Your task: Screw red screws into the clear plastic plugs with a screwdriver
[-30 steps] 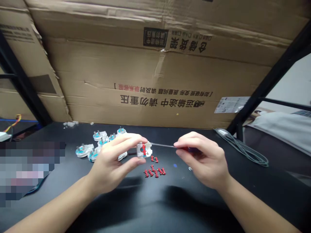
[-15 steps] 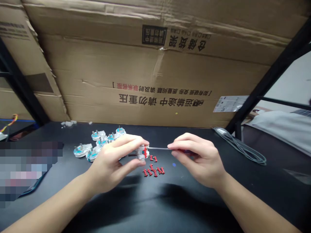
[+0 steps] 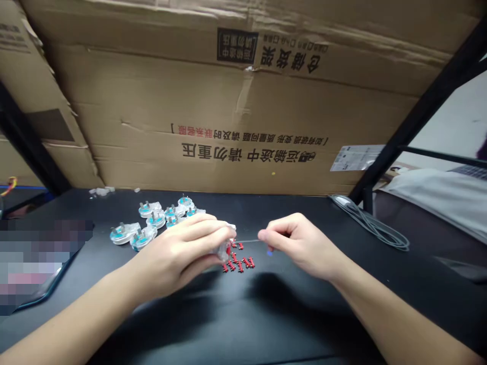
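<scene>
My left hand point(image 3: 178, 248) is closed around a clear plug point(image 3: 222, 252) with a red part at its right end. Its fingers cover most of the plug. My right hand point(image 3: 300, 248) pinches a thin-shafted screwdriver point(image 3: 248, 241), whose handle is hidden in the fingers. The shaft points left to the plug's red end; whether the tip touches is hard to tell. Small red pieces point(image 3: 240, 266) lie on the table just below and behind the plug. Several clear plugs with blue-green faces point(image 3: 155, 219) rest behind and left of my left hand.
A cardboard sheet point(image 3: 213, 101) stands behind the black table point(image 3: 243, 314). A coiled grey cable point(image 3: 373, 225) lies at the right, by the black shelf frame point(image 3: 403, 121). Small clear bits point(image 3: 102, 191) sit at the back left. A blurred-out flat object point(image 3: 41, 263) is at the left edge.
My left hand has rolled over the plug, so less of it shows. My right hand has turned, its fingers curling tighter around the screwdriver. The view has shifted slightly.
</scene>
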The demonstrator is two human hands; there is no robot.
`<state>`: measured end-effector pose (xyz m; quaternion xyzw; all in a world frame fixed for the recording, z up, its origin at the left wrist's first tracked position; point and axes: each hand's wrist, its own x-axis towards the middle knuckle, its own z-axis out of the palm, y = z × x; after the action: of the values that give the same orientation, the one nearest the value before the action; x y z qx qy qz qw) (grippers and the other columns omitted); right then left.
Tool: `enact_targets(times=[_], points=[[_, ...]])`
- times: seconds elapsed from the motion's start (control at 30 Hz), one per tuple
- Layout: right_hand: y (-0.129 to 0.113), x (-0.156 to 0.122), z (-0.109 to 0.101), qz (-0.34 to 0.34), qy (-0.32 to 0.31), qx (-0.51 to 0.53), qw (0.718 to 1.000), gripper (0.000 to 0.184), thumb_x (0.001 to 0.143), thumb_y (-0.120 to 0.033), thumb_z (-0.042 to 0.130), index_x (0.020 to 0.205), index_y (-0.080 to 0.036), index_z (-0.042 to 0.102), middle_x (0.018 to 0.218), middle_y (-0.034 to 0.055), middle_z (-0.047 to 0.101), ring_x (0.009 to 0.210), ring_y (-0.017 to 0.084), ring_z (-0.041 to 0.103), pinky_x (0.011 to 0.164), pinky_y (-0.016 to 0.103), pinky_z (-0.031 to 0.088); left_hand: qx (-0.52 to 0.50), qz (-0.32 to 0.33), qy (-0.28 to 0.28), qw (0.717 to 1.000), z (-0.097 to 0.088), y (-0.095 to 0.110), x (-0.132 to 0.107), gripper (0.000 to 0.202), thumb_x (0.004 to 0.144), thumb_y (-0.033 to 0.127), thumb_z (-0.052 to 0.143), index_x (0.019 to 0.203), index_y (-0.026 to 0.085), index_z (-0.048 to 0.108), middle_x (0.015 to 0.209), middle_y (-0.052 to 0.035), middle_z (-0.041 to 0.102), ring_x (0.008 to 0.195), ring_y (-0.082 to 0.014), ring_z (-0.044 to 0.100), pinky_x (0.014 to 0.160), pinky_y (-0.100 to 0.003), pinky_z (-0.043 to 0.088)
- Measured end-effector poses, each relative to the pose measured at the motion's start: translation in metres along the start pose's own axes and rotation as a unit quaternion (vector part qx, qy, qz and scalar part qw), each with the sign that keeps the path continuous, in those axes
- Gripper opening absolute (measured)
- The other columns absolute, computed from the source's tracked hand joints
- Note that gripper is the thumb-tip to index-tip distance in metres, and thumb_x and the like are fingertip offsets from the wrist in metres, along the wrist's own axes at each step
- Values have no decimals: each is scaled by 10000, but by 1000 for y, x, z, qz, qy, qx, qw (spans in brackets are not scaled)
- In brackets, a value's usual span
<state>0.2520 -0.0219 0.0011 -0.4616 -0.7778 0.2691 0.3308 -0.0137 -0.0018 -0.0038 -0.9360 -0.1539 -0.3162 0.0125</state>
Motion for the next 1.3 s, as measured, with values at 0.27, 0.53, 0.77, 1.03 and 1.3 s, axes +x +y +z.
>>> enact_targets(times=[0.27, 0.53, 0.77, 1.03, 1.3], points=[[2, -7, -3, -174, 239, -53, 954, 130, 892, -227, 654, 1014, -231, 610, 789, 2, 699, 683, 132, 643, 624, 248, 488, -147, -253, 65, 954, 16, 11, 8, 253, 959, 335, 575, 1167, 225, 669, 1144, -49, 721, 1030, -205, 673, 895, -293, 531], [3, -8, 4, -68, 175, 104, 977, 125, 977, -297, 519, 1098, -271, 534, 519, -85, 499, 450, 112, 516, 459, 242, 393, -111, -177, 107, 972, 13, 10, 4, 271, 930, 286, 616, 1182, 198, 658, 1148, -84, 718, 1062, -224, 666, 947, -320, 527], [0, -7, 1, -102, 221, 104, 964, 358, 842, -267, 702, 1121, -295, 479, 666, -57, 557, 507, 114, 515, 446, 251, 381, -131, -195, 111, 966, 15, 10, 4, 261, 937, 294, 614, 1182, 211, 652, 1131, -66, 716, 1041, -209, 663, 917, -306, 532], [6, -9, 2, -120, 228, 95, 962, 252, 947, -345, 582, 1161, -309, 454, 638, -54, 524, 481, 121, 499, 453, 274, 401, -144, -211, 110, 961, 14, 11, 4, 254, 942, 288, 606, 1178, 203, 649, 1115, -56, 707, 1027, -196, 658, 906, -289, 518], [7, -9, -2, -123, 201, 94, 967, 237, 956, -314, 569, 1170, -306, 467, 670, -36, 554, 548, 139, 569, 459, 268, 411, -146, -202, 113, 962, 14, 10, 3, 263, 938, 289, 616, 1185, 203, 646, 1123, -62, 704, 1031, -195, 653, 908, -294, 515]])
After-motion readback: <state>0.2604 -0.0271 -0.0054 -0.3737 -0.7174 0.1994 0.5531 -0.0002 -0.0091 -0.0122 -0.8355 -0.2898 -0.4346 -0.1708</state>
